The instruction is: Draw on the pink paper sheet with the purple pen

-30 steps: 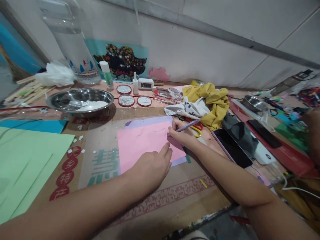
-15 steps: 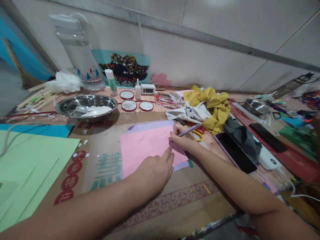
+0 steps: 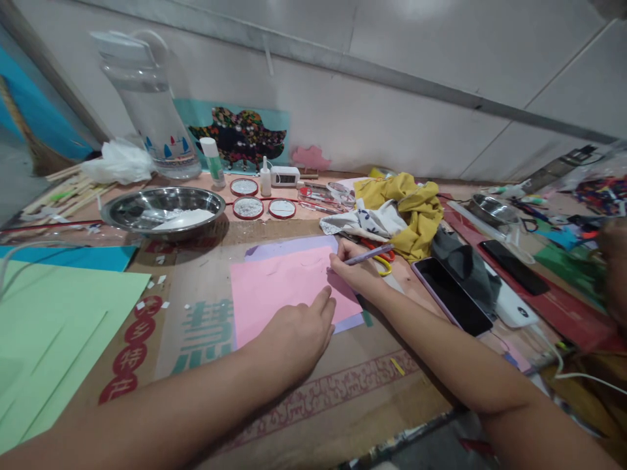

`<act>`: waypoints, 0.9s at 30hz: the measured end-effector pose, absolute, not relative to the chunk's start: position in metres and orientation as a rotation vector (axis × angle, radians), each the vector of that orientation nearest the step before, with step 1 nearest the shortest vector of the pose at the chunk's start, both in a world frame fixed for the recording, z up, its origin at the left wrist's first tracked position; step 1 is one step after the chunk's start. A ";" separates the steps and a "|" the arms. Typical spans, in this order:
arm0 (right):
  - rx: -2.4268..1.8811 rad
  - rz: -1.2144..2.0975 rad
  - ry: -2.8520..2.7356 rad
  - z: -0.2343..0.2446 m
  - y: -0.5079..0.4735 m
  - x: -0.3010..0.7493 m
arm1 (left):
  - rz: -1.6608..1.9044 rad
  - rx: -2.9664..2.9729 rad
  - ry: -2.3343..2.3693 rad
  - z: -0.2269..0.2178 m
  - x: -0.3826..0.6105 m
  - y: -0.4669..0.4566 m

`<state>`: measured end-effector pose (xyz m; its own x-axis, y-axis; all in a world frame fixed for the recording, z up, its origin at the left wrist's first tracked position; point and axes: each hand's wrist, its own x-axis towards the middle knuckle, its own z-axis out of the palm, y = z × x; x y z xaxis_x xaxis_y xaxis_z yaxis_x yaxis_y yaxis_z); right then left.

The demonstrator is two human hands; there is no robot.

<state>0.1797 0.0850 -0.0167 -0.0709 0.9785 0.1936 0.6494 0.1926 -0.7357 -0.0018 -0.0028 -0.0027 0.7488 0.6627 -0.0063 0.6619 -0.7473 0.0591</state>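
A pink paper sheet [image 3: 279, 287] lies on a lilac sheet [image 3: 289, 247] in the middle of the cardboard-covered table. My left hand [image 3: 294, 336] rests flat on the pink sheet's near edge, fingers stretched out and holding it down. My right hand [image 3: 355, 271] is closed round a purple pen [image 3: 368, 254], whose tip touches the pink sheet near its right edge.
A steel bowl [image 3: 164, 207] with white bits, three red-rimmed lids [image 3: 248, 207], a glue bottle and a big water bottle [image 3: 147, 104] stand at the back. Green paper [image 3: 53, 326] lies left. Yellow cloth [image 3: 406, 205], scissors, phones [image 3: 453, 296] lie right. Another person's arm shows far right.
The view has shifted slightly. My right hand with the pen has crept a little along the pink sheet's right side; my left hand stays pressed on the paper.
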 end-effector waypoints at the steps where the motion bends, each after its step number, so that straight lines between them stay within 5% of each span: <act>1: -1.535 0.622 -1.804 -0.017 0.086 0.180 | 0.028 2.878 1.095 -0.003 -0.002 -0.003; 27: -1.499 0.686 -1.909 -0.017 0.085 0.178 | 0.028 2.931 1.083 -0.004 -0.002 -0.003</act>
<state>0.1777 0.0849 -0.0175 -0.1731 0.9740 0.1458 0.6581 0.2246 -0.7186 -0.0019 -0.0033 -0.0045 0.7597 0.6502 0.0107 0.6499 -0.7597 0.0218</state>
